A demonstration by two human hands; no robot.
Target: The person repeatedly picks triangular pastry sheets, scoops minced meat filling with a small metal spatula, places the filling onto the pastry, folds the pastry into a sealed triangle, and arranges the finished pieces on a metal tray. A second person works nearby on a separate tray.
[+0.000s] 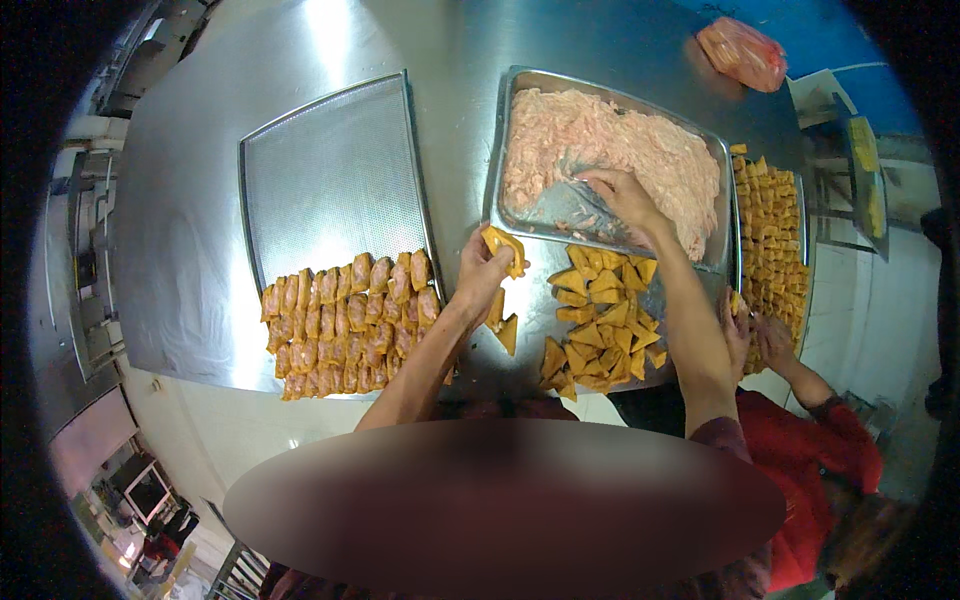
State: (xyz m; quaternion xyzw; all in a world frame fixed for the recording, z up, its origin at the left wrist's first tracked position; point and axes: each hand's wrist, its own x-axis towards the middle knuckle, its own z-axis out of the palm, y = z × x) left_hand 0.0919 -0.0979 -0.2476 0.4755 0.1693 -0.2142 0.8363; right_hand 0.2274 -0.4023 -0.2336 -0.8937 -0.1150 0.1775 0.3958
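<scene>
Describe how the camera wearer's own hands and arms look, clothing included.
The left hand and right hand are ungloved, with no watch or bracelet visible. Both forearms are uncovered. A dark maroon sleeve ends around the right elbow; no left sleeve can be made out.

A food workshop or commercial kitchen: a steel table [185,250] across the middle, a pan [565,207] of pale mince [640,135] at upper right, rows of stuffed pieces [345,318] on a mesh tray [335,175] at left, and 1 co-worker [790,440] in red at lower right.
</scene>
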